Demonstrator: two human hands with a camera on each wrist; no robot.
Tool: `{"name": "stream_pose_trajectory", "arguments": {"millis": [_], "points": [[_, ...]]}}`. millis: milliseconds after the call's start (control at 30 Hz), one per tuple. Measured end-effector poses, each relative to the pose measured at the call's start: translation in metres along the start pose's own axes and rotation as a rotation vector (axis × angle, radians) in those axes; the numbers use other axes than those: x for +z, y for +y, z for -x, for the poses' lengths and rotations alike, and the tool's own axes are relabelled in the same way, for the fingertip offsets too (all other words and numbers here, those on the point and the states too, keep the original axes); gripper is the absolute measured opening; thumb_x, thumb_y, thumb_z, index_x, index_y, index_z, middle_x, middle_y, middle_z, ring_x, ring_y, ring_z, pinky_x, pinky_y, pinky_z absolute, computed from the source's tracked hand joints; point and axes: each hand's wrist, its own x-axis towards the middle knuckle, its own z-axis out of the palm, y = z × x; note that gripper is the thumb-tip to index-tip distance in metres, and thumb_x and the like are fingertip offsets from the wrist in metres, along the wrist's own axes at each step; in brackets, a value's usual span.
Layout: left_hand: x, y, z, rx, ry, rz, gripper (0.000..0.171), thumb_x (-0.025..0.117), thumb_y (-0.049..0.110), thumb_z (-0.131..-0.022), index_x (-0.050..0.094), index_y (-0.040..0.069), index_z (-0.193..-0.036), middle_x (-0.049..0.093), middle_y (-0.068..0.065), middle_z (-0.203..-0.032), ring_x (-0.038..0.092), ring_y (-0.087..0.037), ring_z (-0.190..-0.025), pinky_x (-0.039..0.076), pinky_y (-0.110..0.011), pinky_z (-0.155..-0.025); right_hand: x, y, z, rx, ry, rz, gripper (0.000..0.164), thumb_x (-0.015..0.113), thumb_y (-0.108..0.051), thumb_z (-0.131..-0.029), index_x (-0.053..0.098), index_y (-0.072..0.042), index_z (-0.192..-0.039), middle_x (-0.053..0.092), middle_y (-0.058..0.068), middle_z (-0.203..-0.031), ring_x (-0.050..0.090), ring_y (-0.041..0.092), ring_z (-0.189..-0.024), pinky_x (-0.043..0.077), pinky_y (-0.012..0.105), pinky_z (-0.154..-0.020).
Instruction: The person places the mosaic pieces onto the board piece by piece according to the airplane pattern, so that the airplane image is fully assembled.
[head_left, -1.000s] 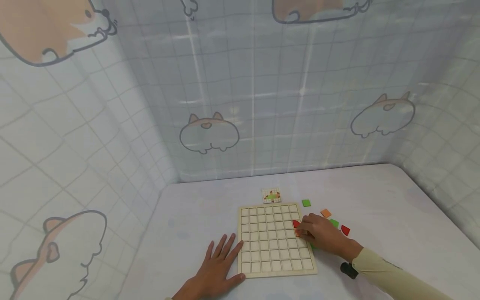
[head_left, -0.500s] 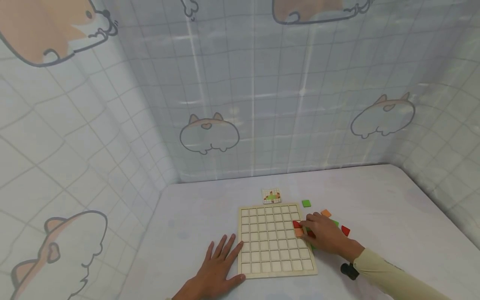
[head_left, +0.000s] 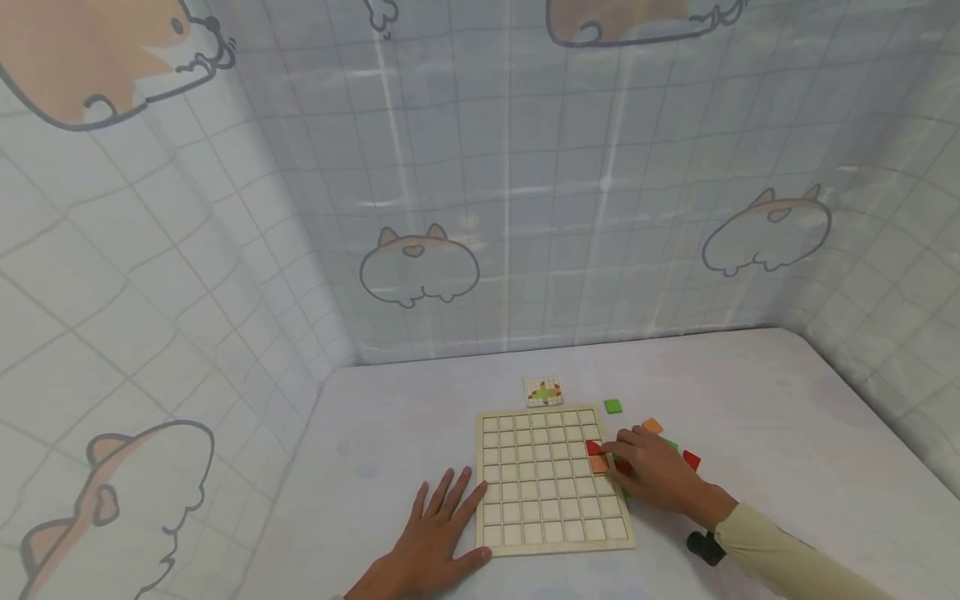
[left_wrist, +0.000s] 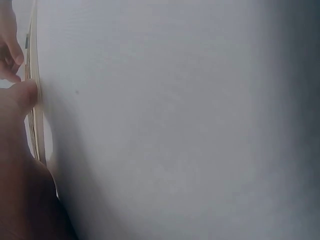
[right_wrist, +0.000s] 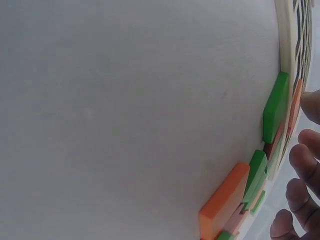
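Touching the red piece (head_left: 592, 447) beside an orange tile (head_left: 597, 464) in the rightmost column of the gridded board (head_left: 552, 508), the right hand (head_left: 654, 468) has an unclear grip, while the left hand (head_left: 432, 543) lies spread at the opposite edge.

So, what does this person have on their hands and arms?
Both the left hand and the right hand are gloveless. The right arm wears a long, pale yellow-beige sleeve reaching the wrist, where a small black gadget juts out, perhaps the wrist camera. Too little of the left arm shows to tell its clothing.
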Motion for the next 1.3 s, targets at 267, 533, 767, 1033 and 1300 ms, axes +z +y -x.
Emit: {"name": "stream_pose_trajectory", "arguments": {"millis": [267, 533, 767, 1033, 1300], "points": [[-0.002, 0.001, 0.0, 0.021, 0.017, 0.02, 0.079, 0.042, 0.065, -0.095, 0.019, 0.024, -0.159, 0.014, -0.011, -0.163, 0.008, -0.037, -0.148, 0.009, -0.07, -0.105, -0.008, 0.003, 0.016, 0.05, -0.008, 0.032, 0.035, 0.082, -0.028, -0.081, 0.072, -0.013, -0.111, 0.057, -0.009, -0.093, 0.043, 0.007, -0.079, 0.045, 0.031, -0.069], [-0.007, 0.004, 0.001, -0.01, -0.018, -0.007, 0.082, 0.038, 0.069, -0.094, 0.021, 0.022, -0.159, 0.013, -0.011, -0.163, 0.008, -0.036, -0.148, 0.009, -0.068, -0.107, -0.017, 0.009, 0.032, 0.13, -0.035, 0.039, 0.034, 0.083, -0.029, -0.08, 0.073, -0.014, -0.108, 0.05, -0.013, -0.085, 0.039, 0.007, -0.075, 0.039, 0.026, -0.064], [-0.006, 0.004, 0.0, -0.014, -0.021, 0.003, 0.082, 0.036, 0.07, -0.094, 0.021, 0.022, -0.159, 0.012, -0.009, -0.164, 0.007, -0.035, -0.148, 0.007, -0.067, -0.108, -0.022, 0.011, 0.04, 0.212, -0.079, 0.097, 0.038, 0.084, -0.029, -0.078, 0.073, -0.014, -0.111, 0.053, -0.011, -0.087, 0.042, 0.009, -0.077, 0.043, 0.028, -0.066], [-0.007, 0.003, 0.001, -0.032, -0.045, -0.008, 0.083, 0.035, 0.072, -0.094, 0.019, 0.023, -0.159, 0.011, -0.008, -0.164, 0.006, -0.035, -0.148, 0.008, -0.067, -0.108, -0.029, 0.018, 0.048, 0.245, -0.066, 0.093, 0.041, 0.084, -0.031, -0.078, 0.072, -0.014, -0.113, 0.058, -0.008, -0.092, 0.049, 0.01, -0.081, 0.049, 0.035, -0.071], [-0.007, 0.003, 0.0, -0.015, -0.035, 0.006, 0.081, 0.036, 0.069, -0.095, 0.02, 0.023, -0.159, 0.012, -0.01, -0.164, 0.007, -0.035, -0.148, 0.008, -0.067, -0.108, -0.035, 0.033, 0.056, 0.274, -0.05, 0.154, 0.048, 0.085, -0.029, -0.076, 0.07, -0.006, -0.115, 0.046, -0.009, -0.079, 0.041, 0.011, -0.073, 0.04, 0.029, -0.061]]}}
